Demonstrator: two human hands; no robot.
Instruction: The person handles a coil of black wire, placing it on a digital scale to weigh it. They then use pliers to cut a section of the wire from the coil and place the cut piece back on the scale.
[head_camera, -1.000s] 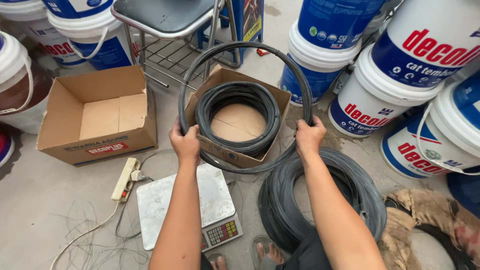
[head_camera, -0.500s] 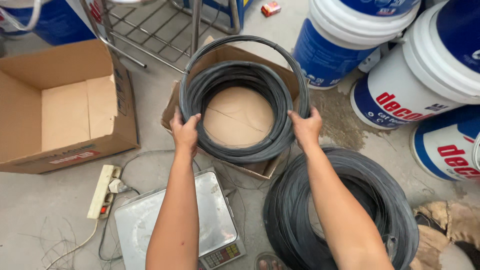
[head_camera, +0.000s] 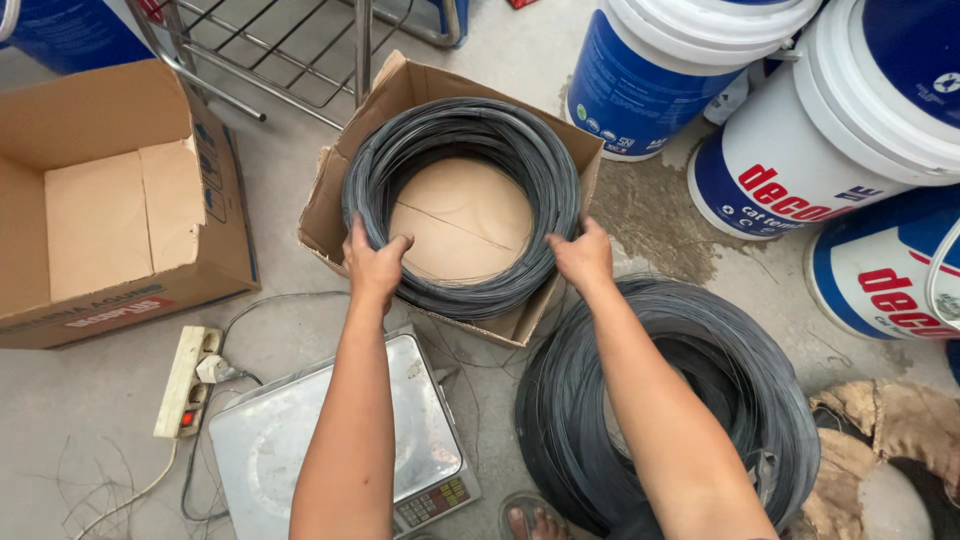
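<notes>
**Wire coil lowered into a carton, both hands on its rim**

A coil of dark wire (head_camera: 462, 205) lies inside an open cardboard carton (head_camera: 325, 215) on the concrete floor (head_camera: 280, 310). Its near arc sits low against the front wall of the carton, and the bare cardboard bottom shows through its middle.

The fit looks tight: the coil fills the carton from wall to wall, and the near-right corner already sags outward. If the hands press unevenly, the thin strands could spring apart or ride up over the torn flap, and the front wall may buckle further. Loose turns could also snag on the larger bundle of wire (head_camera: 665, 400) that lies just beside the carton, touching its front corner.

The left hand (head_camera: 372, 262) curls closed over the near-left arc of the coil, thumb on the inside and fingers wrapped over the strands. The right hand (head_camera: 583, 255) grips the near-right arc the same way, thumb up along the inner edge. Both forearms reach straight forward from the bottom of the view, roughly parallel, wrists level.

Under the left forearm sits a flat metal weighing scale (head_camera: 300, 450), with a white power strip (head_camera: 187, 380) to its left. A second, empty carton (head_camera: 110, 290) stands further left. Blue-and-white plastic buckets (head_camera: 800, 150) crowd the right side, and a metal wire rack (head_camera: 290, 50) stands behind.
</notes>
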